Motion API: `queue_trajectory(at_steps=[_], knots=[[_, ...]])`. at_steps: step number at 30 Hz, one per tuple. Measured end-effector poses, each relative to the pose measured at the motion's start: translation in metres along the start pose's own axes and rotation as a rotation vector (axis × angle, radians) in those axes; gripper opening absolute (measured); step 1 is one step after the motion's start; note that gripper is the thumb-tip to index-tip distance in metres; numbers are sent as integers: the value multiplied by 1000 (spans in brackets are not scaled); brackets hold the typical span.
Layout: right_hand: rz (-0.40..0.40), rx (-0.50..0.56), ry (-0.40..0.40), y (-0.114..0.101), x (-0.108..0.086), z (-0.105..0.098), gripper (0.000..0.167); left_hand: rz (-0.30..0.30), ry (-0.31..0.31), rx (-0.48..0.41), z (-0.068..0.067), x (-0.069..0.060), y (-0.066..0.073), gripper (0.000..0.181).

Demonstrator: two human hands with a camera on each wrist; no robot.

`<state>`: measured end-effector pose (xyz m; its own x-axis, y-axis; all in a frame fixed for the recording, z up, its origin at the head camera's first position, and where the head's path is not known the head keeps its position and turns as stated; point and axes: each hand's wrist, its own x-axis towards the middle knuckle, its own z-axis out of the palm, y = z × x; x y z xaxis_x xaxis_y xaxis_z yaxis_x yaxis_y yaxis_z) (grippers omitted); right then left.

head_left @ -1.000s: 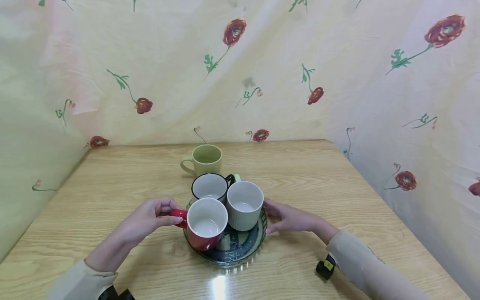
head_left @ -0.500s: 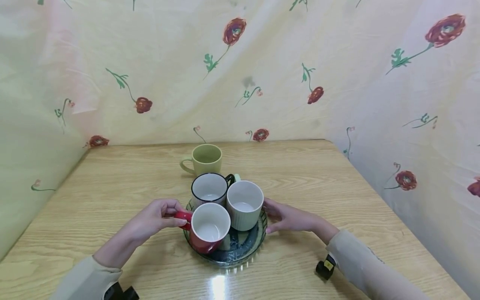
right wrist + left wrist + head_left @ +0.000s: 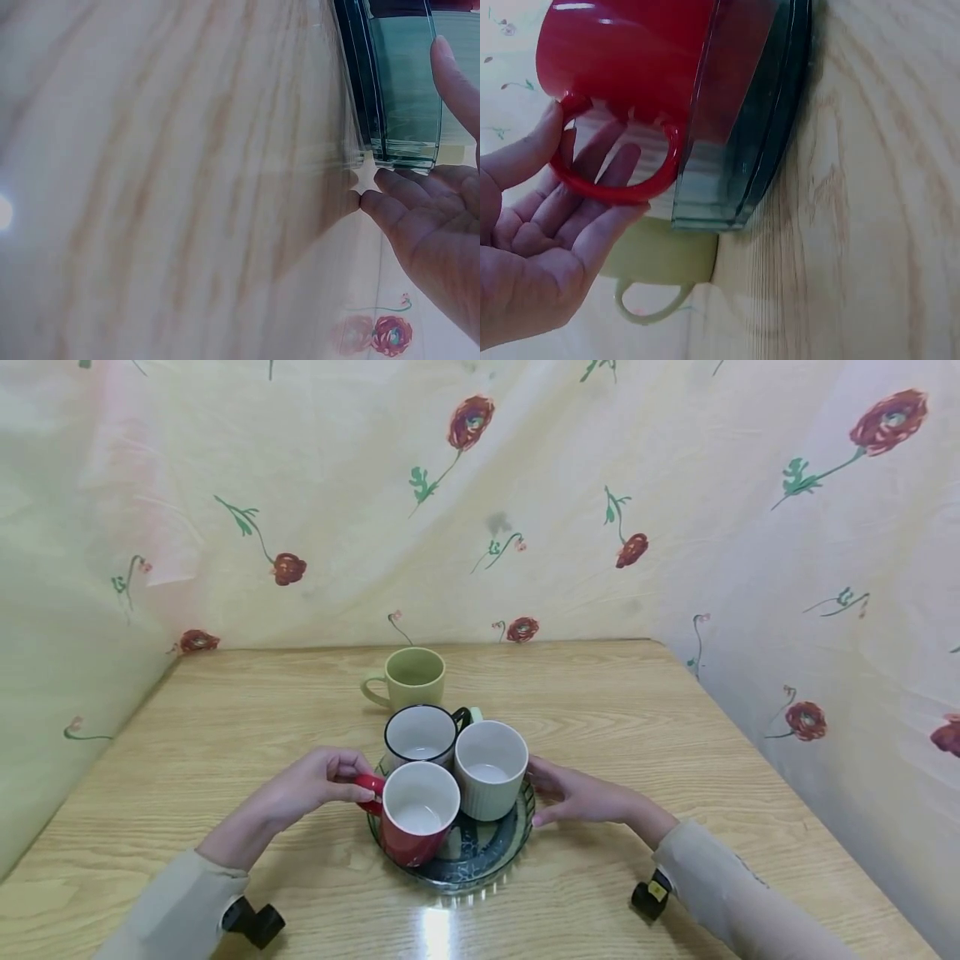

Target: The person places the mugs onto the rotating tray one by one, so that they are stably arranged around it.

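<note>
My left hand (image 3: 324,783) holds a red mug (image 3: 414,843) with a white inside by its handle, the thumb and fingers around the loop in the left wrist view. The mug sits in or just over the front left of a round dark-green glass dish (image 3: 480,864); contact with its base is hidden. In the same dish stand a white mug with a black rim (image 3: 420,735) at the back and a ribbed whitish mug (image 3: 489,777) on the right. At the dish's right side rests my right hand (image 3: 577,795), its fingers extended along the glass in the right wrist view.
Behind the dish a green mug (image 3: 415,681) stands on the wooden table (image 3: 637,718), its handle to the left. A cloth with printed flowers (image 3: 337,485) hangs around the table's back and sides.
My left hand and the red mug have moved a little to the right, closer to the ribbed mug. The mug dipped, then rose slightly. My right hand has stayed in place.
</note>
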<state>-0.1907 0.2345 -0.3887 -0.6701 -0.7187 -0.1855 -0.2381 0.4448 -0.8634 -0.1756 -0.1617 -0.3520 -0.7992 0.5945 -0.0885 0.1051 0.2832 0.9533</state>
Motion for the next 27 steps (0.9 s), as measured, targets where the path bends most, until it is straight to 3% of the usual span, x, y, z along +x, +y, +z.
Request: queue_trajectory(at_steps=[8,16,21,27], knots=[[8,11,-6,-2,0,-2,99,33,-44,10,-8,10,-6,27],[8,13,-10,-4,1,-3,99,22,-32,54,-15,16,-10,32],[-10,-1,-6,-5,1,-4,101,9,-10,79,-16,17,-9,32],[-6,2,-6,-6,1,-5,100,-1,57,94,-17,19,-8,36]])
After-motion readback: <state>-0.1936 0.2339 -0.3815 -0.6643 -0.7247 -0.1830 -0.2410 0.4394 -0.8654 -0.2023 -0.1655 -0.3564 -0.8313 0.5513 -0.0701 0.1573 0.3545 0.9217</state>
